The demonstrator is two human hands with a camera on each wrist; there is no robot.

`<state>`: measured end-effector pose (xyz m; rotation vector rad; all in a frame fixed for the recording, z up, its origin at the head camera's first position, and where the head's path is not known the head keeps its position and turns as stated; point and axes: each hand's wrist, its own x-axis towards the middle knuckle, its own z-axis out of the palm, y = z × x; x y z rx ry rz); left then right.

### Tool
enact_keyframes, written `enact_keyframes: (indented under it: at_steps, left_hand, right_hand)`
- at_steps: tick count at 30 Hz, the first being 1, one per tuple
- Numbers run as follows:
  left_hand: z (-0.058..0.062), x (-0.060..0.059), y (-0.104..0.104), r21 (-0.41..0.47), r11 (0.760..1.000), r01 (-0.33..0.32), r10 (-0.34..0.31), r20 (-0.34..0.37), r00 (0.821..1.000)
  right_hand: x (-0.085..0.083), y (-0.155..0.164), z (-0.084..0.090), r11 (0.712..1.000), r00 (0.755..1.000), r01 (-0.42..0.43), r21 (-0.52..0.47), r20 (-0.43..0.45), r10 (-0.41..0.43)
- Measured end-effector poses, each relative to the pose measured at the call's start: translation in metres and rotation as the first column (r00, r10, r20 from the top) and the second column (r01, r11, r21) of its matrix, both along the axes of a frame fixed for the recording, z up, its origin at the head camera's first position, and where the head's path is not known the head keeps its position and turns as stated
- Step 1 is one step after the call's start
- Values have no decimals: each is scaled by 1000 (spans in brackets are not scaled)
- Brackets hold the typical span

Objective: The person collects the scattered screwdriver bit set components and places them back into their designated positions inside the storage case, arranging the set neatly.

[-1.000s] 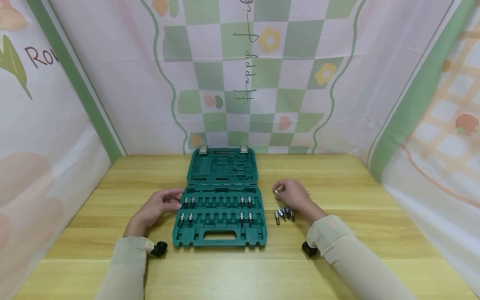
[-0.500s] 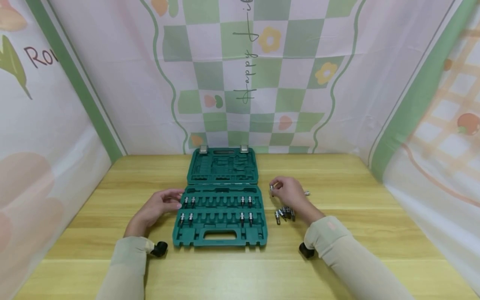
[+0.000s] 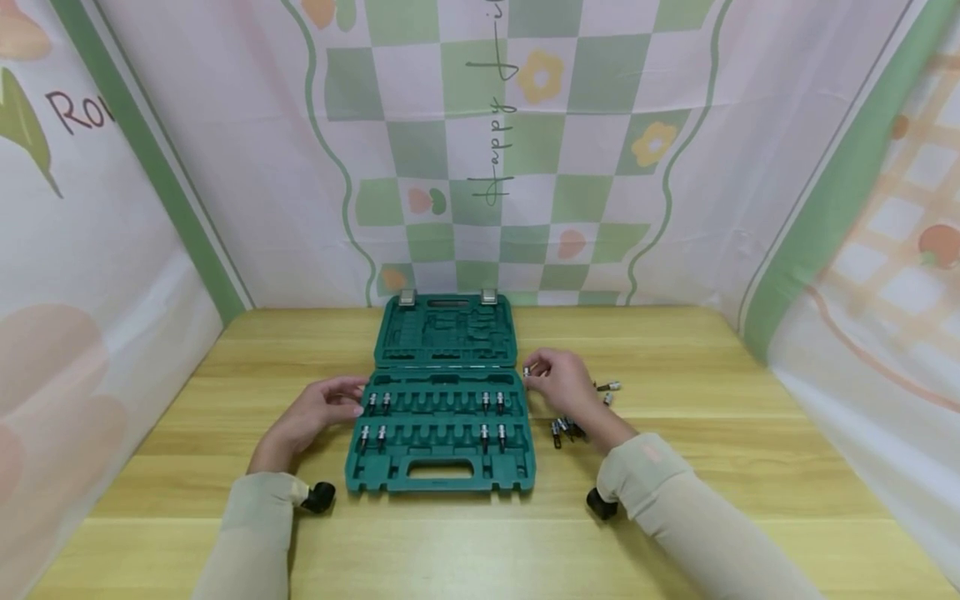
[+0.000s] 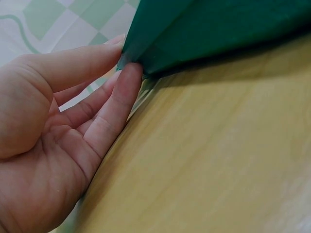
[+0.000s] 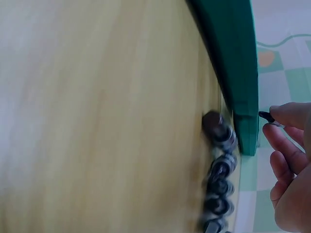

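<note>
An unfolded green tool case (image 3: 441,483) lies on the table, with several silver-and-black bit sockets (image 3: 501,437) seated in slots at both ends of its two rows. My left hand (image 3: 307,412) touches the case's left edge with thumb and fingers spread along it; the left wrist view shows their tips at the green side wall (image 4: 194,34). Between thumb and forefinger, my right hand (image 3: 568,387) pinches a small bit socket (image 3: 527,372) beside the case's right edge. Its dark end (image 5: 265,116) pokes out of the fingertips in the right wrist view.
Several loose bit sockets (image 3: 557,433) lie bunched right of the case, partly under the right forearm. Farther right lie a few more, one silver bit socket (image 3: 611,386) among them. The raised lid (image 3: 446,333) stands toward the patterned cloth (image 3: 465,150) behind the wooden table (image 3: 435,550).
My right hand has moved left toward the case with the pinched bit socket, uncovering loose ones to its right. The left hand stays at the case's edge.
</note>
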<state>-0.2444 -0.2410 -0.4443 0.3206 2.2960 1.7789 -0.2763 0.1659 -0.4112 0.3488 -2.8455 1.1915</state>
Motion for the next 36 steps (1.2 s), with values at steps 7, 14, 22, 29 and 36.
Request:
enact_keyframes:
  at_steps: [7,14,22,29,36]
  left_hand:
    - [0,0,0,8,1000,-5,5,5,1000]
    - [-1,0,-1,-1,1000,-5,5,11,1000]
    - [-1,-1,-2,-10,1000,-6,6,9,1000]
    - [-1,-1,-1,4,1000,-3,3,9,1000]
    - [-1,-1,-2,-9,1000,-5,5,6,1000]
  right_hand:
    - [0,-11,1,1000,1000,5,-27,-2,-5]
    - [3,-19,1,999,1000,0,-50,2,0]
    - [5,-29,-1,996,1000,-12,-88,11,13]
    - [5,-33,-5,996,1000,-4,-87,3,4]
    - [6,-41,-5,996,999,-34,-88,-7,34]
